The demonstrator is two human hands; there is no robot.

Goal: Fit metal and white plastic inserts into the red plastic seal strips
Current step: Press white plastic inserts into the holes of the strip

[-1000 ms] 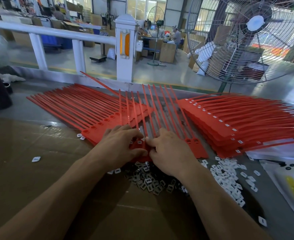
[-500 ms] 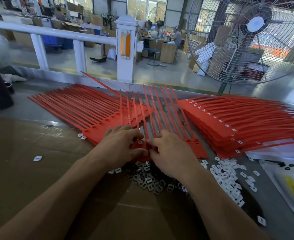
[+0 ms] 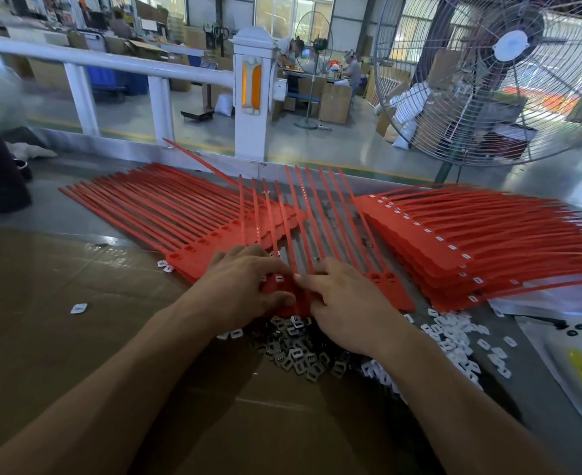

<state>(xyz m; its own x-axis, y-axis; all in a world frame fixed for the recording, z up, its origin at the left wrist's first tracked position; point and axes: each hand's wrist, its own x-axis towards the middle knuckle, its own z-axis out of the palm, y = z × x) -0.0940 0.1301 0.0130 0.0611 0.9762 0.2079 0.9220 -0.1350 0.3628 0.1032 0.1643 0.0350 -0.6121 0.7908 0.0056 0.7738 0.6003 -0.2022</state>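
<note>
A row of red seal strips (image 3: 320,217) lies in front of me, tails pointing away. My left hand (image 3: 245,286) grips the flat heads of that row, thumb curled against their near edge. My right hand (image 3: 344,303) rests beside it, fingertips pressing on a strip head where a white insert (image 3: 278,278) shows. A heap of metal inserts (image 3: 296,354) lies just below both hands. White plastic inserts (image 3: 454,334) are scattered to the right. What my right fingertips hold is hidden.
A stack of red strips (image 3: 166,214) without inserts lies at the left, another stack (image 3: 488,241) with white inserts at the right. Cardboard (image 3: 60,320) covers the near table. A large fan (image 3: 502,73) stands at the back right, a white railing (image 3: 118,63) behind.
Both hands stay on the strip heads with only slight finger movement; the strips have not shifted.
</note>
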